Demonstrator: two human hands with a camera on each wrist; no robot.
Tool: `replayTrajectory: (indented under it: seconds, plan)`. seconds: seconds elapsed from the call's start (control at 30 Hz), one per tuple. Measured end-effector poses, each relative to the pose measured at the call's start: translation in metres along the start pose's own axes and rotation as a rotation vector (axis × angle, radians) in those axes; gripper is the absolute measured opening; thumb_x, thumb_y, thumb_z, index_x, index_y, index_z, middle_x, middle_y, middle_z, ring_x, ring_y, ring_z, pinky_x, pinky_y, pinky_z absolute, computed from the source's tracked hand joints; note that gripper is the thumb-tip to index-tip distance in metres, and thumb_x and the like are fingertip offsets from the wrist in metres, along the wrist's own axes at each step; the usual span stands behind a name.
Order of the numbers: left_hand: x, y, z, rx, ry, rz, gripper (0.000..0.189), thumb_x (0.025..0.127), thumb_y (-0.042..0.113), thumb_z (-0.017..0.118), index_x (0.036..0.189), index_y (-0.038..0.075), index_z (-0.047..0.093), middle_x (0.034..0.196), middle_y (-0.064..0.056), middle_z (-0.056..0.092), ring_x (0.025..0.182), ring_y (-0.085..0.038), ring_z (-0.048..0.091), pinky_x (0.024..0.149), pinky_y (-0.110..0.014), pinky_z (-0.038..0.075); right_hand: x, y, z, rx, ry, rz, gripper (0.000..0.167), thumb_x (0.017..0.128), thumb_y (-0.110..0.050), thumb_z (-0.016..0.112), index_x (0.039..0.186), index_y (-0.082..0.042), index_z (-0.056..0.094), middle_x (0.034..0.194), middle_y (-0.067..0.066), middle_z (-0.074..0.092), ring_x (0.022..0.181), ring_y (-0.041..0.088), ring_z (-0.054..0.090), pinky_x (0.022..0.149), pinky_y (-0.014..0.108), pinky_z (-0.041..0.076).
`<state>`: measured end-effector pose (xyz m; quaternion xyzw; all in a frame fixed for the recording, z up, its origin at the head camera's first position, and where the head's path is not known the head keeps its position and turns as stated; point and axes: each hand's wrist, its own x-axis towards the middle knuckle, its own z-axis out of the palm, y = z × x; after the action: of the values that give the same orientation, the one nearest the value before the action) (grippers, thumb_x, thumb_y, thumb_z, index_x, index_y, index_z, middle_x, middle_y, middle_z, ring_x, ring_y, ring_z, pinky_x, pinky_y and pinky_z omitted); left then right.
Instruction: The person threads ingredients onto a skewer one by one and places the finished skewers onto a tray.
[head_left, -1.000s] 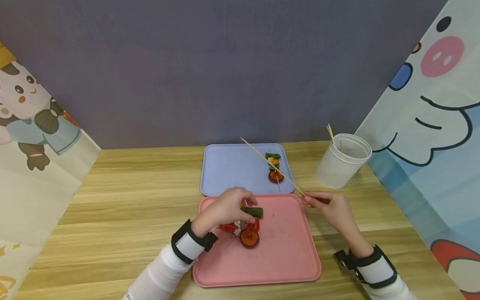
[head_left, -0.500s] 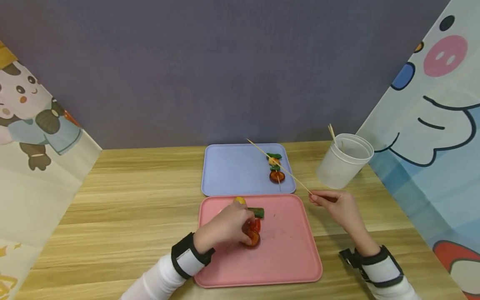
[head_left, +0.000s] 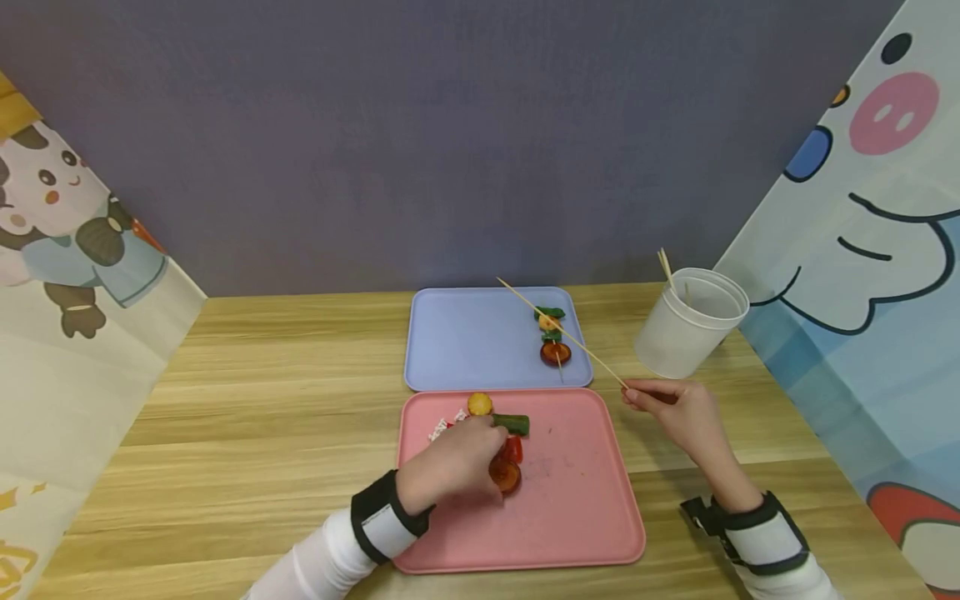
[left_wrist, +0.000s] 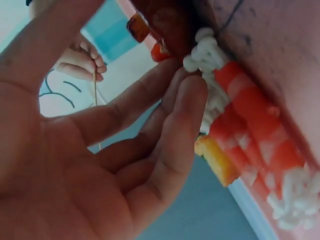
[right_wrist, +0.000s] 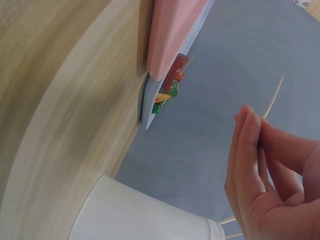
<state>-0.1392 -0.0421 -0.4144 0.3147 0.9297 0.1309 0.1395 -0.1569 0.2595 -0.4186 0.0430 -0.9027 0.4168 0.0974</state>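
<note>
My left hand (head_left: pixel 461 458) reaches low over the pink tray (head_left: pixel 570 533), its thumb and fingers spread about a brown mushroom cap (head_left: pixel 506 476). Seen from the left wrist, the fingertips lie right at the mushroom, beside red-and-white rolls (left_wrist: pixel 255 120) with white enoki-like ends. A red piece (head_left: pixel 513 450), a green cylindrical vegetable piece (head_left: pixel 512 424) and a round yellow piece (head_left: pixel 480 404) lie close by. Off the tray's right side, my right hand (head_left: pixel 675 417) pinches a thin bamboo skewer (head_left: pixel 558 329) near one end; its bare length slants up to the left.
Behind the pink tray stands a blue tray (head_left: pixel 465 342) bearing a loaded skewer with a mushroom (head_left: pixel 555 353) and green and orange pieces. A white bucket (head_left: pixel 678 333) at the back right holds several skewers (head_left: pixel 665 265). A grey panel rises behind the table.
My left hand has moved from the green piece down toward the mushroom, uncovering the yellow piece. The right hand has shifted slightly right with the skewer.
</note>
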Motion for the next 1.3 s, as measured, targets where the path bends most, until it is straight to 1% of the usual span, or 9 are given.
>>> replayTrajectory:
  seconds: [0.13, 0.3, 0.5, 0.6, 0.73, 0.83, 1.03, 1.13, 1.3]
  plan:
    - [0.001, 0.0, 0.002, 0.03, -0.02, 0.016, 0.046, 0.056, 0.04, 0.09, 0.084, 0.015, 0.065, 0.083, 0.004, 0.061, 0.078, -0.01, 0.056, 0.067, -0.022, 0.049, 0.0, -0.001, -0.001, -0.01, 0.002, -0.005, 0.017, 0.083, -0.01, 0.072, 0.098, -0.001, 0.075, 0.087, 0.014, 0.073, 0.068, -0.013, 0.062, 0.061, 0.012, 0.051]
    - [0.003, 0.0, 0.004, 0.058, -0.03, 0.004, 0.036, 0.055, 0.031, 0.09, 0.076, 0.019, 0.063, 0.079, 0.004, 0.061, 0.074, -0.011, 0.057, 0.06, -0.023, 0.048, 0.0, -0.001, -0.001, -0.03, 0.01, -0.01, 0.018, 0.083, -0.013, 0.073, 0.098, -0.003, 0.075, 0.086, 0.013, 0.074, 0.068, -0.013, 0.062, 0.061, 0.01, 0.05]
    - [0.004, -0.001, 0.005, 0.065, -0.019, 0.009, 0.036, 0.055, 0.032, 0.089, 0.076, 0.019, 0.063, 0.074, 0.007, 0.059, 0.069, -0.01, 0.055, 0.054, -0.024, 0.045, 0.001, -0.001, -0.001, -0.036, 0.016, -0.011, 0.018, 0.083, -0.013, 0.073, 0.098, -0.004, 0.075, 0.086, 0.012, 0.074, 0.068, -0.014, 0.062, 0.061, 0.01, 0.049]
    - [0.004, -0.001, 0.005, 0.048, -0.006, 0.007, 0.034, 0.055, 0.03, 0.088, 0.075, 0.021, 0.062, 0.072, 0.008, 0.056, 0.068, -0.01, 0.053, 0.052, -0.024, 0.043, 0.001, 0.0, -0.001, -0.034, 0.018, -0.011, 0.017, 0.083, -0.013, 0.073, 0.097, -0.004, 0.076, 0.086, 0.012, 0.074, 0.068, -0.014, 0.061, 0.061, 0.01, 0.049]
    - [0.003, -0.002, 0.005, 0.006, 0.012, -0.005, 0.034, 0.053, 0.026, 0.088, 0.071, 0.023, 0.059, 0.069, 0.01, 0.051, 0.065, -0.009, 0.05, 0.05, -0.024, 0.04, 0.002, 0.0, -0.001, -0.027, 0.016, -0.013, 0.016, 0.083, -0.011, 0.073, 0.097, -0.003, 0.075, 0.087, 0.013, 0.074, 0.068, -0.014, 0.061, 0.061, 0.011, 0.05]
    - [0.002, -0.001, 0.003, -0.03, 0.01, -0.012, 0.034, 0.055, 0.024, 0.087, 0.07, 0.022, 0.057, 0.067, 0.01, 0.05, 0.063, -0.009, 0.049, 0.05, -0.023, 0.04, 0.002, 0.0, -0.002, -0.036, 0.021, -0.017, 0.016, 0.083, -0.011, 0.073, 0.096, -0.003, 0.075, 0.087, 0.013, 0.074, 0.068, -0.015, 0.061, 0.061, 0.01, 0.049]
    - [-0.001, -0.003, -0.006, -0.147, 0.002, -0.032, 0.033, 0.06, 0.023, 0.087, 0.078, 0.018, 0.059, 0.07, 0.008, 0.053, 0.063, -0.008, 0.049, 0.051, -0.022, 0.041, 0.003, -0.002, -0.007, -0.047, 0.034, -0.035, 0.017, 0.084, -0.01, 0.072, 0.098, -0.002, 0.075, 0.086, 0.014, 0.074, 0.068, -0.015, 0.06, 0.061, 0.009, 0.049]
    - [-0.001, -0.006, -0.013, -0.221, 0.03, -0.016, 0.035, 0.062, 0.021, 0.087, 0.084, 0.015, 0.061, 0.073, 0.007, 0.055, 0.065, -0.007, 0.049, 0.055, -0.02, 0.042, 0.004, -0.003, -0.008, -0.044, 0.043, -0.052, 0.016, 0.084, -0.009, 0.071, 0.098, -0.002, 0.075, 0.086, 0.015, 0.073, 0.068, -0.015, 0.06, 0.061, 0.009, 0.049]
    - [0.002, -0.015, -0.023, -0.324, 0.123, 0.001, 0.035, 0.065, 0.018, 0.086, 0.088, 0.012, 0.061, 0.079, 0.004, 0.06, 0.071, -0.01, 0.052, 0.061, -0.022, 0.043, 0.007, -0.007, -0.011, -0.012, 0.046, -0.076, 0.016, 0.084, -0.003, 0.07, 0.098, 0.001, 0.074, 0.085, 0.017, 0.073, 0.067, -0.014, 0.061, 0.06, 0.011, 0.051]
